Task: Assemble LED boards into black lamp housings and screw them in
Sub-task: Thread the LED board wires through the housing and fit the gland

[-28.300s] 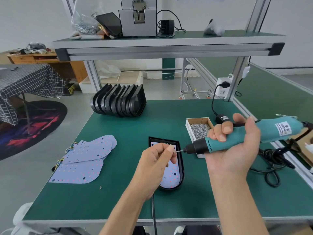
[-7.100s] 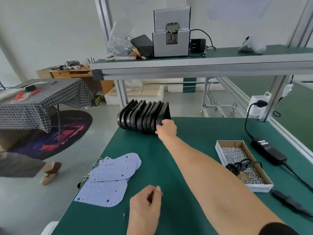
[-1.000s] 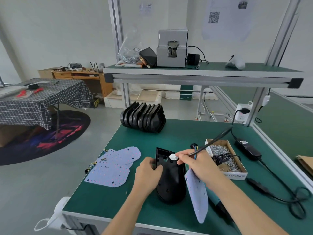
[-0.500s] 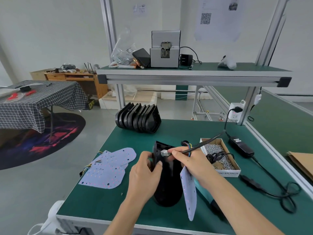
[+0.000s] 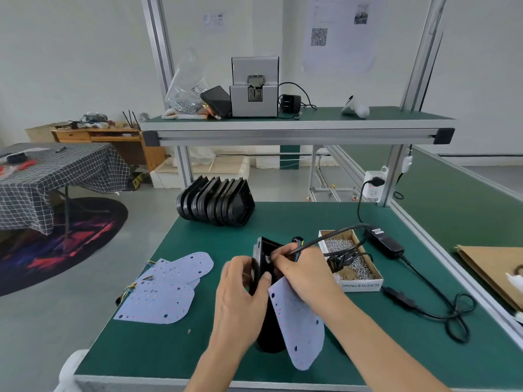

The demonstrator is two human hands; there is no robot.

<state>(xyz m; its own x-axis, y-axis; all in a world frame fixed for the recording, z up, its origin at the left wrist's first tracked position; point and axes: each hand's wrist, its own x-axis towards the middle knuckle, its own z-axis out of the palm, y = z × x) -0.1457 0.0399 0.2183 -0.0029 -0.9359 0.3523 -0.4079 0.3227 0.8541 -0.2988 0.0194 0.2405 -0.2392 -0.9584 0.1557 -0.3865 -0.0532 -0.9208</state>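
— Where's the housing?

— I've got the black lamp housing point(image 5: 261, 258) stood on edge near the front middle of the green worktop point(image 5: 353, 216). My left hand point(image 5: 240, 295) grips its near rim, fingers curled round the edge and the thumb on the inner side.

— And the right?

— My right hand point(image 5: 305, 275) pinches the wires point(image 5: 295, 244) at the housing's upper end, fingertips close together. The LED board point(image 5: 297, 321) hangs below that hand, tilted, leaning against the housing's right side. I can't tell whether a connector is between the fingertips.

— What else is around?

— Spare LED boards point(image 5: 167, 287) lie flat to my left. A row of empty housings point(image 5: 215, 205) stands at the far side. The box of screws point(image 5: 351, 260) sits just right of my hands, with a black cable point(image 5: 424, 284) trailing across the worktop beyond it.
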